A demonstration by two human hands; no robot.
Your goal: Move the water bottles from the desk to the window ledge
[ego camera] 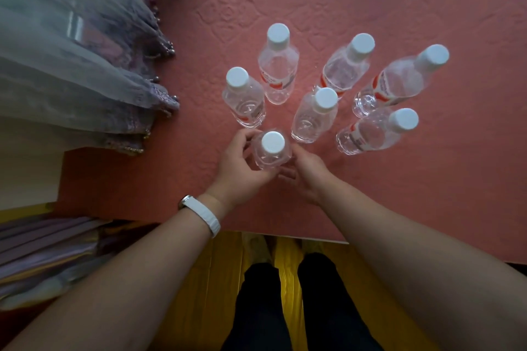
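Note:
Several clear water bottles with white caps stand upright on a surface covered by a pink embossed cloth (370, 194). The nearest bottle (272, 151) sits at the front of the group. My left hand (242, 168) curls round its left side and my right hand (308, 174) wraps its right side, so both hands grip it. Behind it stand a bottle at the left (243, 97), one at the back (278, 63) and one in the middle (315, 114). More bottles (379, 131) stand to the right.
Sheer grey and purple curtains (79, 60) with beaded trim hang at the left, lying over the cloth's edge. Folded fabric (45, 251) lies at the lower left. The cloth's front edge runs just above my legs (299, 308) and a yellow wooden floor (205, 279).

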